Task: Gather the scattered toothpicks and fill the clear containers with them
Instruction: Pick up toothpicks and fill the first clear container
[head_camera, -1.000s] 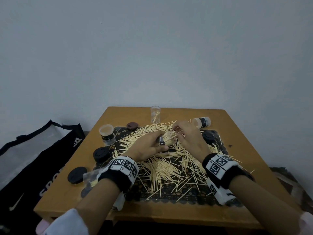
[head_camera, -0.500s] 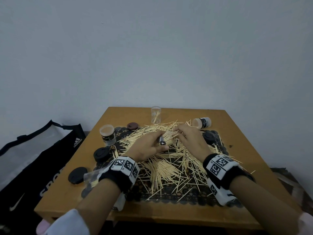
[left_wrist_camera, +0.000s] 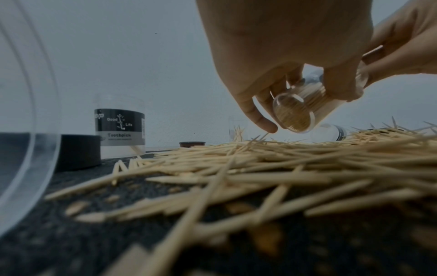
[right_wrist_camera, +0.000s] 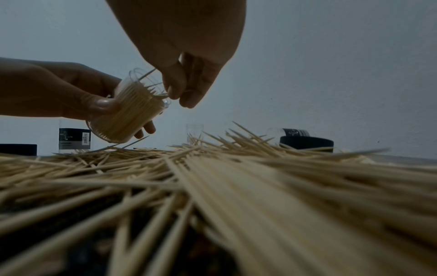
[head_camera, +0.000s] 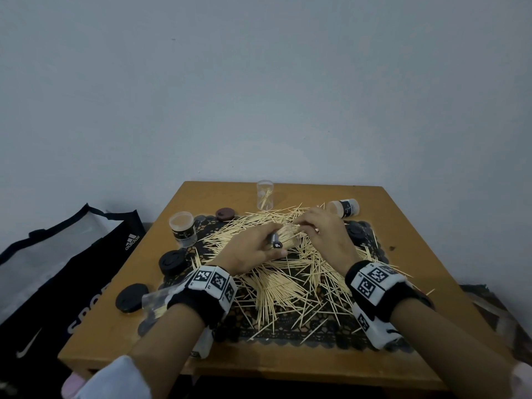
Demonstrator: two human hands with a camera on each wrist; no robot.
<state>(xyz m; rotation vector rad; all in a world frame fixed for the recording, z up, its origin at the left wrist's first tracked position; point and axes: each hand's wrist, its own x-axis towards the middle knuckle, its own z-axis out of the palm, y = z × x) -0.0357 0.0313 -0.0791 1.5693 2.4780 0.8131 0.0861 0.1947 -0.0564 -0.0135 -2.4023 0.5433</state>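
Loose toothpicks (head_camera: 288,283) lie heaped over a black lace mat (head_camera: 288,332) on the wooden table (head_camera: 403,203). My left hand (head_camera: 250,249) grips a clear container (head_camera: 283,239) packed with toothpicks and tilts it above the pile, mouth toward the right. In the left wrist view the container's base (left_wrist_camera: 293,115) faces the camera under my left hand (left_wrist_camera: 283,46). My right hand (head_camera: 322,231) is at the mouth of the container (right_wrist_camera: 132,112). In the right wrist view the right hand (right_wrist_camera: 187,46) pinches a few toothpicks with curled fingers (right_wrist_camera: 175,87), and one toothpick pokes out of the rim.
An upright clear container (head_camera: 265,194) with few toothpicks stands at the back. A labelled one (head_camera: 182,228) stands left, another (head_camera: 344,208) lies on its side back right. Black lids (head_camera: 172,262) (head_camera: 131,297) (head_camera: 355,233) and a brown lid (head_camera: 225,213) lie around. A black bag (head_camera: 57,269) sits left of the table.
My right hand has shifted slightly left and down, closer to the held container's mouth. The left hand keeps the container almost still.
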